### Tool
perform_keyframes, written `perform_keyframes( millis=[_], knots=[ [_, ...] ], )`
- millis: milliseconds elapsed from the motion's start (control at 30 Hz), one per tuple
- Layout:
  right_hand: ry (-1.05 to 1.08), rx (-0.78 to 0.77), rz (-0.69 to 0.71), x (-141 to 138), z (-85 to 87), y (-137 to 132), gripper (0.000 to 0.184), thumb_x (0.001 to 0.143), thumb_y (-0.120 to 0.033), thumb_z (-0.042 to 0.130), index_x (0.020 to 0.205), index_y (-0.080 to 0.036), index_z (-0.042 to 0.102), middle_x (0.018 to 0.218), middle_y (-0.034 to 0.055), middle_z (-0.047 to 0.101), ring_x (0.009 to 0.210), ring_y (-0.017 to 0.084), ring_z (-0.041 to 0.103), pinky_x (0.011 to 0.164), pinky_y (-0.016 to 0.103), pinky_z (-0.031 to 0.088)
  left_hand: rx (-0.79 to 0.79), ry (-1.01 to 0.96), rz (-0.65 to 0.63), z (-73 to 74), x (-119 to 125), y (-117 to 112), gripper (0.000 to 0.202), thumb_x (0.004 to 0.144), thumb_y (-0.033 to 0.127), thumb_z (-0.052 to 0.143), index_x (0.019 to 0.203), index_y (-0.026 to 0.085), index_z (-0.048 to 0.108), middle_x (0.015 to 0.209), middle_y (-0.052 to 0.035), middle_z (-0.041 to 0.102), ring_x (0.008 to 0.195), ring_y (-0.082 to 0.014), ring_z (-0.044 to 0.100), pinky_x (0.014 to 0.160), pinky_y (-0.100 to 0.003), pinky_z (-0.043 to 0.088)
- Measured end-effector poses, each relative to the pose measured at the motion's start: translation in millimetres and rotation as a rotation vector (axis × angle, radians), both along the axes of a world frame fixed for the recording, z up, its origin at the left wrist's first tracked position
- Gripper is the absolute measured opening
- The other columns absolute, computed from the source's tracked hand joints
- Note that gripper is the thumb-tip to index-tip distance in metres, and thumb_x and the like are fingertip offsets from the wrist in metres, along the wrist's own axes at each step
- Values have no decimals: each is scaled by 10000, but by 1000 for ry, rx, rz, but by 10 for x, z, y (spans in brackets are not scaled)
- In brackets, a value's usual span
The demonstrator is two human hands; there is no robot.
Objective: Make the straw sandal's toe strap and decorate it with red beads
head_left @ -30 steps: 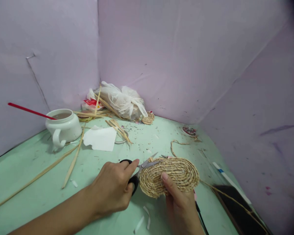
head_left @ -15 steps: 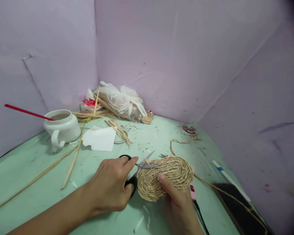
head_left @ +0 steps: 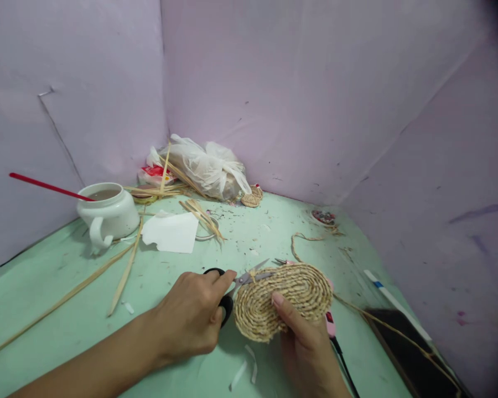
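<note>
My left hand (head_left: 191, 318) grips the black handles of a pair of scissors (head_left: 240, 282). The steel blades point right, their tips at the upper left edge of a coiled oval straw mat (head_left: 284, 298). My right hand (head_left: 305, 345) holds that mat from below, thumb pressed on its top face, keeping it tilted just above the green table (head_left: 66, 331). A loose straw cord (head_left: 305, 240) trails from the mat's far side across the table.
A white pot (head_left: 108, 215) with a red stick (head_left: 45, 187) stands at the left. White paper (head_left: 172, 232), straw strips (head_left: 124, 273), and a plastic bag (head_left: 207, 168) lie behind. A pink tool (head_left: 330, 326) and dark tablet (head_left: 406, 351) sit to the right. Purple walls enclose the table.
The scissor blades have closed toward the mat's edge. The mat and both hands have shifted only slightly.
</note>
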State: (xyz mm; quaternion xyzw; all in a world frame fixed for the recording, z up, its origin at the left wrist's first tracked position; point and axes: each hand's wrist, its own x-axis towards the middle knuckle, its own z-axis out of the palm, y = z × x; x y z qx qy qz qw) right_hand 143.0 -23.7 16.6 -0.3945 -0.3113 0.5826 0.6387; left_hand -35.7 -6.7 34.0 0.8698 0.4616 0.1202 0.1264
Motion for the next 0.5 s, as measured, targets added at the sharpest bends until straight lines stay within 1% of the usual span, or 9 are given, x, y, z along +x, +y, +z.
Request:
perform_keyframes(
  millis=[100,200,300,400,500],
  knots=[
    [11,10,3,7,-15,11,564,657,-260,745,1184,-288,546,1021,35,688,923,237,633,814,381,500,-16,-31,-13,13,-16,5,542,687,112,437,1227,155,428,875,-84,630,768,-234,613,674,-370,504],
    [-55,25,-9,6,-34,-9,566,654,-259,747,1184,-256,549,1014,56,691,925,255,634,854,418,480,4,-49,17,49,-20,8,612,662,131,465,1269,160,395,987,-109,612,892,-263,596,736,-397,498],
    [-67,11,30,-9,-44,-43,541,660,-267,743,1169,-240,563,1015,71,689,948,269,625,860,433,480,11,-53,37,69,0,-2,682,633,154,490,1303,152,360,1085,-134,580,985,-289,565,787,-426,487],
    [-5,22,80,-19,-34,-34,532,666,-260,736,1168,-275,560,1043,60,681,933,261,634,812,412,511,-3,-77,37,74,19,-23,665,637,153,479,1294,141,378,1066,-133,591,969,-279,574,792,-418,489],
    [2,81,97,19,-37,39,528,669,-284,722,1170,-281,556,1040,63,683,876,264,655,762,424,532,6,-70,51,104,-2,-22,651,641,159,474,1287,124,406,1071,-147,591,966,-298,571,784,-447,482]
  ],
)
